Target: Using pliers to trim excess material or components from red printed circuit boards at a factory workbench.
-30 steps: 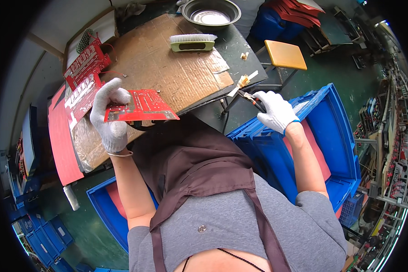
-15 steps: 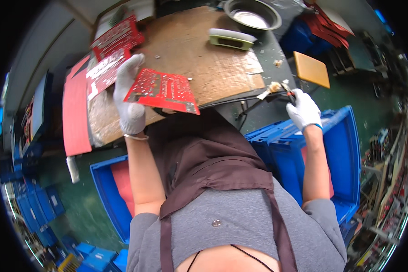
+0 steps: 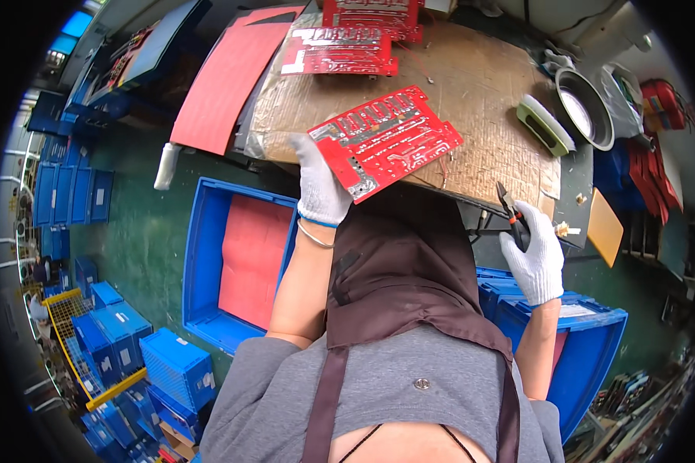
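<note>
My left hand [image 3: 322, 185], in a white knit glove, grips a red circuit board [image 3: 390, 143] by its left edge. The board is held tilted over the front edge of the cardboard-covered table [image 3: 479, 85], and its face with silvery solder lines shows. In my gloved right hand [image 3: 538, 258] is a pair of pliers [image 3: 515, 218] with dark jaws and black-and-orange handles. Their jaws point up toward the table's front edge, apart from the board. Further back on the table lie more red circuit boards [image 3: 340, 52], partly overlapping.
A green-backed brush [image 3: 543, 130] and a metal bowl [image 3: 583, 108] are at the table's right. Red sheets [image 3: 232, 77] lie on the left. Blue crates [image 3: 201, 255] stand on both sides of me, the left one with a red sheet inside. A yellow board [image 3: 605, 228] juts out at right.
The view has swung, shifting the table. My left hand has turned the circuit board so its solder lines show more fully. The pliers in my right hand now point up and show more clearly.
</note>
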Demonstrator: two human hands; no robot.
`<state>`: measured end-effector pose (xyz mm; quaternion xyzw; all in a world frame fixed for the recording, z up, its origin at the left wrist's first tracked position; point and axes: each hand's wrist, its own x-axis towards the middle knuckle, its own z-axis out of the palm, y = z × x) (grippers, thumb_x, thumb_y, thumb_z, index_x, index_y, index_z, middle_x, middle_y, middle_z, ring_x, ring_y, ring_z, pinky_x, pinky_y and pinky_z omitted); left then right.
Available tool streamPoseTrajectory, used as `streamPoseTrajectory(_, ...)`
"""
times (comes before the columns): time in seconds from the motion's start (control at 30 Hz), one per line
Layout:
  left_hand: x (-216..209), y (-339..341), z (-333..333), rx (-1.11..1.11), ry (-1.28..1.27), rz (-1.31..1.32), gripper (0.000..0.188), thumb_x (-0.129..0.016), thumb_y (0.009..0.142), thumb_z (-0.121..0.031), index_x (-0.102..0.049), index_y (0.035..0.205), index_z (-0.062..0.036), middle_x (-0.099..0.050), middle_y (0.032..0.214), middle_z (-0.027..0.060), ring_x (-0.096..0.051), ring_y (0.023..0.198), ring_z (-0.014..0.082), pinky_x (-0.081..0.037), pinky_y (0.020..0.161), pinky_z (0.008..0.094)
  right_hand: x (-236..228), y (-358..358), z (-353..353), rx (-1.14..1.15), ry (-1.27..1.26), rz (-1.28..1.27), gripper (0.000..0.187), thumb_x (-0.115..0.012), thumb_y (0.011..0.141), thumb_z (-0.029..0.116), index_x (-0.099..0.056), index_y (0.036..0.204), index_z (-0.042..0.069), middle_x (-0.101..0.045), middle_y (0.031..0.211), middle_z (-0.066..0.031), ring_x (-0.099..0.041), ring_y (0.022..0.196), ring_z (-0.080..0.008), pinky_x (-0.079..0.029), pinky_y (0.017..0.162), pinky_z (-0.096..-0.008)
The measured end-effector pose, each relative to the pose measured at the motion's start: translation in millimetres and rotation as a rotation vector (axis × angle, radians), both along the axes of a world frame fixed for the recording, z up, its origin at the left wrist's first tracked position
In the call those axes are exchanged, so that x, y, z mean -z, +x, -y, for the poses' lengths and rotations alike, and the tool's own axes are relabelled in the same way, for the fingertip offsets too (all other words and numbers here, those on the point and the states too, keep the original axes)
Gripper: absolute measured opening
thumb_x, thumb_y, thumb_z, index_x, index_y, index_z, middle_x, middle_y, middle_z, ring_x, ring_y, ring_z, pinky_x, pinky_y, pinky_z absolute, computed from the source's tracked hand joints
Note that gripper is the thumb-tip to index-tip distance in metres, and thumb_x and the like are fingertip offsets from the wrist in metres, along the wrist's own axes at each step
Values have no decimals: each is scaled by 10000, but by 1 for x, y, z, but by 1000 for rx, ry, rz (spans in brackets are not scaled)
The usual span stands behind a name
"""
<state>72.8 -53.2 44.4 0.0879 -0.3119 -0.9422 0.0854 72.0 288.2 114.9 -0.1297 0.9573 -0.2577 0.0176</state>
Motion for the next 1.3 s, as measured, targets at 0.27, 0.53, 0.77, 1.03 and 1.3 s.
streamPoseTrajectory(0.27, -10, 12, -36, -33, -255, -172, 904, -437, 995, -727, -203, 1665, -168, -448, 1579, 211, -518, 1414, 381, -475, 1154, 557, -16, 1, 74, -279, -104, -105, 591, -822, 809, 178, -648, 1369, 106, -664, 1055, -133, -659, 954, -310, -543, 862, -388)
streamPoseTrajectory(0.53, 2, 38, -81, -176, -373, -144, 983, -413, 939, -831, -267, 1605, -122, -426, 1579, 146, -459, 1457, 318, -398, 1206, 517, -11, 11, 84, -321, -49, -113, 572, -818, 833, 239, -652, 1368, 125, -672, 1083, -148, -650, 1019, -342, -532, 905, -430)
streamPoseTrajectory(0.77, 11, 62, -98, -117, -442, -163, 1029, -470, 932, -821, -269, 1593, -58, -390, 1582, 92, -433, 1458, 221, -353, 1225, 424, -11, 35, 68, -302, 14, 66, 566, -817, 828, 257, -660, 1360, 143, -660, 1096, -139, -642, 1049, -338, -530, 913, -434)
streamPoseTrajectory(1.03, 25, 70, -110, -130, -621, -245, 1057, -601, 962, -705, -128, 1661, -68, -281, 1650, 117, -374, 1500, 249, -328, 1244, 428, -11, 62, 40, -243, 53, 109, 575, -821, 825, 257, -656, 1365, 152, -664, 1097, -137, -634, 1067, -344, -521, 927, -445)
streamPoseTrajectory(1.3, 41, 71, -119, -62, -665, -346, 1241, -906, 689, -658, -212, 1603, -186, -310, 1561, 139, -436, 1439, 305, -436, 1178, 478, -15, 67, 37, -280, 78, 102, 618, -832, 799, 223, -643, 1382, 150, -659, 1101, -139, -624, 1035, -342, -509, 892, -448)
